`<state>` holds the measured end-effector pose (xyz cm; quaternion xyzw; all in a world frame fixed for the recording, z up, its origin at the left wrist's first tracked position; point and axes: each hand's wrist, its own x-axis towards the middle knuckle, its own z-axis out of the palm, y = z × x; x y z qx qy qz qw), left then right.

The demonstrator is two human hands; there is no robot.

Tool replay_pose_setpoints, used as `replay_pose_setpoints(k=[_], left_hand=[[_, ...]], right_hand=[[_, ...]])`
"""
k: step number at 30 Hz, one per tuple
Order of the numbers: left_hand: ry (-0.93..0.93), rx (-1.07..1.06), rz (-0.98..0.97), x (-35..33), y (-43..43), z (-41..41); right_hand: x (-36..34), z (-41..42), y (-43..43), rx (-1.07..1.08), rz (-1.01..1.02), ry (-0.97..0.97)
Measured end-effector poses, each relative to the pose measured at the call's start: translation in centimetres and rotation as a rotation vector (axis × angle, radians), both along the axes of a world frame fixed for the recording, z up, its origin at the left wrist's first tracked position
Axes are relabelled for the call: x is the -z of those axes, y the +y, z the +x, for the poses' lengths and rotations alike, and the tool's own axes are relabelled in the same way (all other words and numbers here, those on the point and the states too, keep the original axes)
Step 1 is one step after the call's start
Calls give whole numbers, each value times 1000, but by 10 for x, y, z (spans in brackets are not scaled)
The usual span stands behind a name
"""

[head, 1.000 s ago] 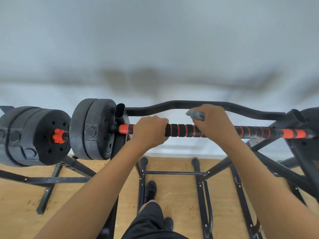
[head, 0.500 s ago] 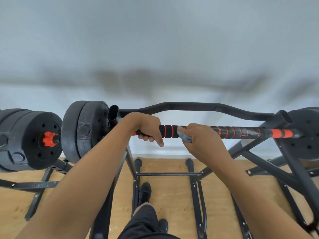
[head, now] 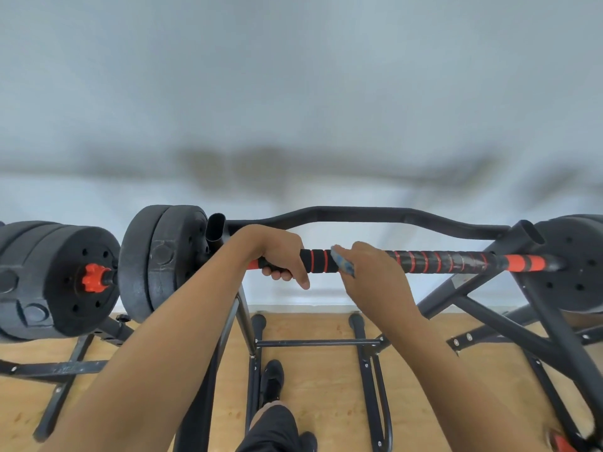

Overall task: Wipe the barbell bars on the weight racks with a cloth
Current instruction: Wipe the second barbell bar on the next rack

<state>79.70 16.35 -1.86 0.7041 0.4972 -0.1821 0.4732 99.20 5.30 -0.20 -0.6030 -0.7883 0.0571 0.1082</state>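
A long black barbell bar [head: 440, 261], ringed with orange-red bands, lies level across a black tubular steel rack [head: 359, 213]. The rack's bent top rail runs just behind the bar. Thick black round weight plates [head: 163, 259] sit on the bar's left end, just outside the rack's open upright tube.

The left hand [head: 280, 252] grips the bar from above near that left upright. Its fingers [head: 277, 275] are clamped round the bar, their tips showing underneath, and the thumb points down and to the right.

Just to its right, with a short ringed stretch of bar bare between them, the right hand [head: 368, 272] holds a small pale-blue crumpled cloth [head: 342, 264] against the bar. The cloth sticks out at the thumb side of the hand, touching the bar's near face. The fingers of this hand are closed over the cloth and the bar, though the back of the hand hides most of them.

To the far left a second black barbell [head: 58, 282] with an orange-red collar nut [head: 94, 278] rests on another frame. Below lie a light wooden floor [head: 319, 380] and a black shoe [head: 272, 376], and behind stands a pale wall [head: 293, 93].
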Motion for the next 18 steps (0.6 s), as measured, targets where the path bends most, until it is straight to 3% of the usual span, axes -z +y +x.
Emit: replay_pose_setpoints(k=[5,8,12,16,18], left_hand=[[-51,25,19,-4,-2,-2],[-150,13,128,-1,-9,-5],[-292,-66,476,1,-26,-13],[-63,98,940,9,-48,-10],[-16,106,1076,20,-60,-6]], right_hand=[[11,10,-31,5,-65,35],[10,17,-40,43,-15,118],[-9,22,-12,65,151,153],[-14,9,21,95,106,70],[-9,1,21,75,25,36]])
